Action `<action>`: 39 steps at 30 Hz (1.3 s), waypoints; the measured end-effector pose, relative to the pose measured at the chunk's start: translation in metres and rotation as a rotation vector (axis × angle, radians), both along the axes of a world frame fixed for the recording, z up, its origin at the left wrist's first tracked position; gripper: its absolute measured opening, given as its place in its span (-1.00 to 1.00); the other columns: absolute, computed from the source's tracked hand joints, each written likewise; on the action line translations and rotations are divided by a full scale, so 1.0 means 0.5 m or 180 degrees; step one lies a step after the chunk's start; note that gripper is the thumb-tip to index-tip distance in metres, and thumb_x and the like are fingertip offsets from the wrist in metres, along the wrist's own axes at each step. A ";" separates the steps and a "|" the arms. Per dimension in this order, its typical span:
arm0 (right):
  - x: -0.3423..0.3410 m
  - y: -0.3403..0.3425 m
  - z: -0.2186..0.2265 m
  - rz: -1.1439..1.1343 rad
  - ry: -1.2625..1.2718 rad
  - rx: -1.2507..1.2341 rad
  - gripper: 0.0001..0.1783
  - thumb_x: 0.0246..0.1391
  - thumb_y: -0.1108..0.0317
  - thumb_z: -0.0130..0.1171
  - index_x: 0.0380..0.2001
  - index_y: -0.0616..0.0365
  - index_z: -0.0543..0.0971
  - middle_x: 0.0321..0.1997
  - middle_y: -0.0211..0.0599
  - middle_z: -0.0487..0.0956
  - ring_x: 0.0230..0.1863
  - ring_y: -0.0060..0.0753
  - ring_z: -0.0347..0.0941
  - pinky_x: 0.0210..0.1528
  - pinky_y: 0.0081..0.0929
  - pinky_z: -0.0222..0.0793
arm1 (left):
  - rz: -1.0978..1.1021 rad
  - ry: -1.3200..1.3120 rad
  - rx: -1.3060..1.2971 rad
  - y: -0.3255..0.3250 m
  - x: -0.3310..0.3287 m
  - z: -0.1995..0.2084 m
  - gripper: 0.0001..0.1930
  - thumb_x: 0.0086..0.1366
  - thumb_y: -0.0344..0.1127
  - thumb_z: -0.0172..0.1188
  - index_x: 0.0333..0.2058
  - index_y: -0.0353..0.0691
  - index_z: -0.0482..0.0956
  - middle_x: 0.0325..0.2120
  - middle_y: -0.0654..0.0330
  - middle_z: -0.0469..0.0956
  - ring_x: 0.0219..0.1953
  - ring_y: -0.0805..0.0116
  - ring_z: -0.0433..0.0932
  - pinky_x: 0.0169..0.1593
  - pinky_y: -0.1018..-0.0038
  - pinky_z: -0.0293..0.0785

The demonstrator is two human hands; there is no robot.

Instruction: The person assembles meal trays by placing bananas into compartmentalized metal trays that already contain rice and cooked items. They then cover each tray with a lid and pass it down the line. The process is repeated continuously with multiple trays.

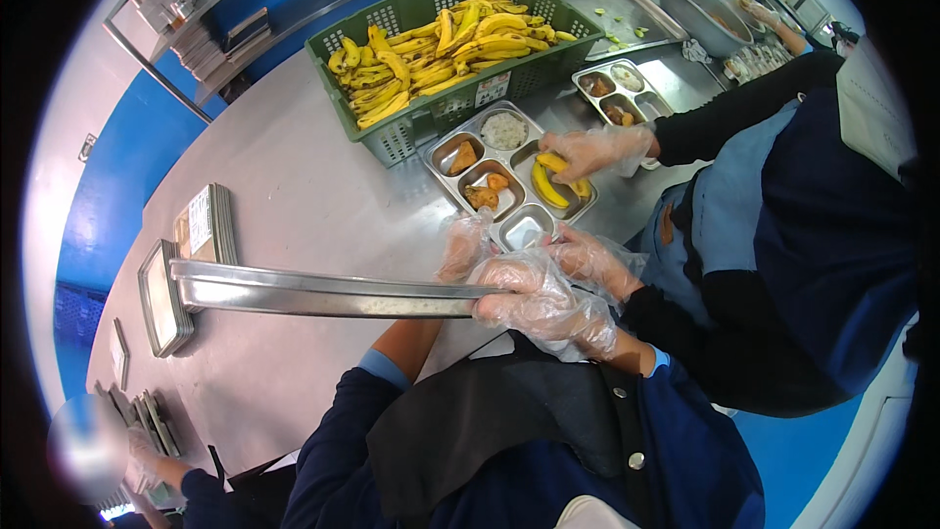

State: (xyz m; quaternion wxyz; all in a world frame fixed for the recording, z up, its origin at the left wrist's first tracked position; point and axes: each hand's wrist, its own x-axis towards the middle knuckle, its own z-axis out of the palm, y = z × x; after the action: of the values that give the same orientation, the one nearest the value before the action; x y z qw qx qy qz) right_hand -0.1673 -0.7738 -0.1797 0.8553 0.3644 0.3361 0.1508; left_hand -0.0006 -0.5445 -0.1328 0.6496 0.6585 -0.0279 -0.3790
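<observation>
My right hand, in a clear plastic glove, is closed round one end of a pair of steel trays seen edge-on. They stretch left above the table. My left hand, also gloved, grips the near left edge of a compartment tray; its fingertips are partly hidden. Rice, orange-brown food pieces and bananas lie in separate compartments. A co-worker's gloved hand holds a banana over the largest one. That person's other hand is at the near right corner, beside mine.
Beyond the tray stands a green crate of bananas. A second filled compartment tray sits to its right, near a large metal bowl. Stacked trays rest at left. Another person's gloved hand shows at lower left.
</observation>
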 end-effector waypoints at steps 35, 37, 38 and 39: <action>0.020 0.359 0.260 0.3809 -0.2448 -0.8192 -0.13 0.32 -0.27 0.19 0.42 0.13 0.29 -0.03 0.06 0.65 -0.04 -0.04 0.65 -0.01 -0.19 0.58 | 0.0272 -0.1728 0.0940 0.537 -0.129 0.099 -0.39 0.52 -0.10 0.19 0.30 -0.49 0.33 -0.17 -0.20 0.70 -0.12 -0.04 0.69 -0.02 0.14 0.56; -0.011 0.365 0.260 0.4525 -0.1409 -0.6717 -0.11 0.32 -0.28 0.17 0.45 0.11 0.24 -0.02 0.06 0.63 -0.14 -0.13 0.67 -0.12 -0.22 0.63 | 0.0267 -0.1596 0.1161 0.534 -0.158 0.126 -0.41 0.49 -0.06 0.22 0.23 -0.47 0.40 -0.21 -0.17 0.70 -0.15 0.04 0.68 -0.04 0.15 0.55; -0.027 0.370 0.257 0.4414 -0.1410 -0.6495 -0.09 0.32 -0.30 0.17 0.46 0.09 0.23 -0.01 0.04 0.62 -0.19 -0.20 0.66 -0.16 -0.25 0.63 | 0.0320 -0.1253 0.1244 0.532 -0.178 0.134 -0.43 0.48 -0.04 0.23 0.18 -0.46 0.44 -0.23 -0.15 0.70 -0.16 0.07 0.67 -0.05 0.15 0.54; -0.039 0.373 0.252 0.4279 -0.1302 -0.6401 -0.07 0.31 -0.31 0.17 0.48 0.08 0.21 0.00 0.02 0.60 -0.24 -0.27 0.64 -0.20 -0.29 0.63 | 0.0284 -0.0860 0.1353 0.536 -0.192 0.136 -0.45 0.47 -0.02 0.24 0.14 -0.44 0.48 -0.25 -0.13 0.69 -0.18 0.10 0.67 -0.06 0.16 0.54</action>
State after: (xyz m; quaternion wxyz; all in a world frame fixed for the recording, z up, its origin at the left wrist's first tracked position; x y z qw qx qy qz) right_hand -0.1868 -0.5875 -0.0537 0.5448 -0.7341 0.2834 0.2899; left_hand -0.0966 -0.2767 -0.0650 0.5030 0.8255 -0.0050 -0.2559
